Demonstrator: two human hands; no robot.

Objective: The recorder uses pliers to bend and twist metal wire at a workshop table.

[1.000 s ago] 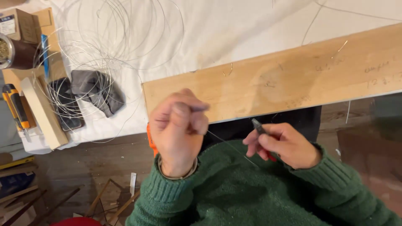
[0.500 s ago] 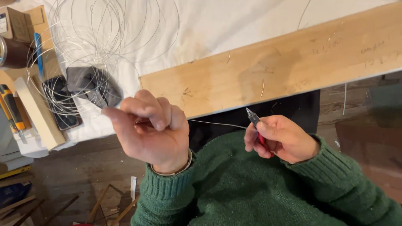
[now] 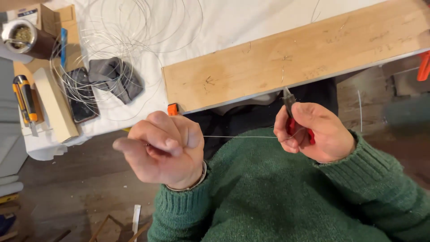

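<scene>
Wire (image 3: 237, 137) stretched taut between both hands' fingers (image 3: 168, 145).

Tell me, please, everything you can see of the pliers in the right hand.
The pliers are small, with red handles and a slim, dark metal nose. The right hand wraps the handles, hiding most of them; the nose points up toward the wooden board. A thin wire runs level from this hand to the left hand.

wooden plank (image 3: 295, 62), grey cloth (image 3: 115, 78), dark phone (image 3: 80, 95), yellow utility knife (image 3: 24, 98), metal cup (image 3: 27, 38)
</scene>
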